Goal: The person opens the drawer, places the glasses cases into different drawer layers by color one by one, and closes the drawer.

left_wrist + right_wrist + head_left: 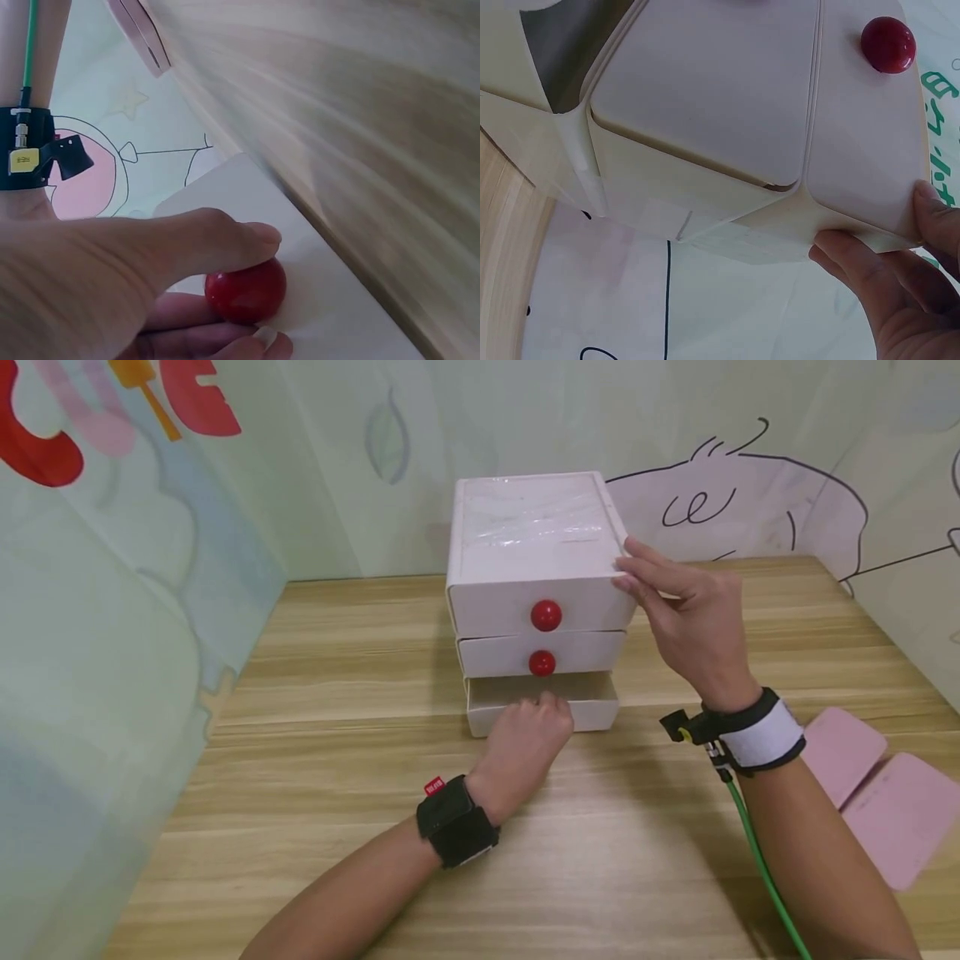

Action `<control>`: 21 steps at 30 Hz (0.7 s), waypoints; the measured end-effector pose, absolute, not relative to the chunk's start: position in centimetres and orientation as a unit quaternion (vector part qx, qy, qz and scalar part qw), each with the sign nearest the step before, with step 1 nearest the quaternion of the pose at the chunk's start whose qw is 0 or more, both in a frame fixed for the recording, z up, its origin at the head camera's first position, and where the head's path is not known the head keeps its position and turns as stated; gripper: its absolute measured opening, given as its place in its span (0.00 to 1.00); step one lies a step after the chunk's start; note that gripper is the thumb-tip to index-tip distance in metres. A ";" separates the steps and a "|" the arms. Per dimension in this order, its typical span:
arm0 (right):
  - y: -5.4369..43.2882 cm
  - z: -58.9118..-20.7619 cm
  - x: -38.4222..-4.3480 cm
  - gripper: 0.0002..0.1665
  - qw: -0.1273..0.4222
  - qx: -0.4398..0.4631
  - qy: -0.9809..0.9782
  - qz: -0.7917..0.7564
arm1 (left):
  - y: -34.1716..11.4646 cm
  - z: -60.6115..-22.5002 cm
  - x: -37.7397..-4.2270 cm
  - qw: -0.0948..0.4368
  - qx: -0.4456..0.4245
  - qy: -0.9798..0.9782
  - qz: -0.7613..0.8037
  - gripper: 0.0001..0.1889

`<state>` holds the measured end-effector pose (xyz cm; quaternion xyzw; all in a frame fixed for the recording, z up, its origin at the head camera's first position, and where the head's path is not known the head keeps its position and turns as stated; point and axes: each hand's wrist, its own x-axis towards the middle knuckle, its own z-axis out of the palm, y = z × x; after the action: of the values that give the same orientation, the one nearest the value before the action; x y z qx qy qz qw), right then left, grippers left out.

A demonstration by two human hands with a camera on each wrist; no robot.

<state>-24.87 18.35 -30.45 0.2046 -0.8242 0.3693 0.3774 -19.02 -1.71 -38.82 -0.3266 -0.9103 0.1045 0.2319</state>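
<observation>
A white three-drawer box point(536, 527) with red round knobs stands on the wooden table. Its bottom drawer point(592, 714) is pulled part way out; the two upper drawers sit nearly flush. My left hand point(525, 739) is at that bottom drawer's front, thumb and fingers pinching its red knob point(247, 292), which the hand hides in the head view. My right hand point(693, 618) holds the box's upper right front corner. In the right wrist view, its thumb lies by the top edge and its fingers point(847, 251) rest against the side wall.
Two pink rounded flat pieces point(900, 818) lie on the table point(337, 735) at the right, beside my right forearm. A green cable point(757, 852) runs from the right wrist strap along that arm. Walls with printed drawings point(375, 460) close off the back and sides.
</observation>
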 end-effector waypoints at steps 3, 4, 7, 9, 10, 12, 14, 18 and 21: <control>18.4 -30.5 -24.9 0.16 0.378 0.207 -0.823 0.370 | -1.7 -38.8 -18.8 0.233 -0.326 -0.910 0.104 0.07; 18.4 -30.5 -24.9 0.16 0.378 0.207 -0.823 0.371 | -1.7 -38.8 -18.8 0.232 -0.326 -0.911 0.103 0.07; 18.4 -30.5 -24.8 0.16 0.378 0.208 -0.822 0.372 | -1.7 -38.8 -18.6 0.228 -0.328 -0.912 0.098 0.06; 18.4 -30.5 -24.9 0.16 0.378 0.209 -0.822 0.372 | -1.7 -38.8 -18.5 0.228 -0.329 -0.911 0.097 0.05; 18.4 -30.5 -24.9 0.16 0.378 0.209 -0.821 0.373 | -1.7 -38.7 -18.5 0.228 -0.329 -0.911 0.097 0.05; 18.4 -30.5 -24.9 0.16 0.378 0.210 -0.821 0.373 | -1.7 -38.7 -18.4 0.228 -0.330 -0.911 0.098 0.05; 18.4 -30.5 -24.9 0.16 0.379 0.211 -0.820 0.374 | -1.7 -38.6 -18.2 0.231 -0.329 -0.910 0.102 0.05; 18.4 -30.5 -24.9 0.16 0.378 0.211 -0.822 0.371 | -1.8 -38.5 -18.0 0.231 -0.329 -0.909 0.108 0.05; 18.4 -30.5 -24.9 0.17 0.376 0.207 -0.825 0.367 | -1.8 -38.4 -17.7 0.226 -0.333 -0.909 0.106 0.05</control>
<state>-24.90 18.44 -30.53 0.2069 -0.8253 0.3666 0.3763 -17.71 -1.76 -38.38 -0.3329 -0.9094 0.1062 0.2257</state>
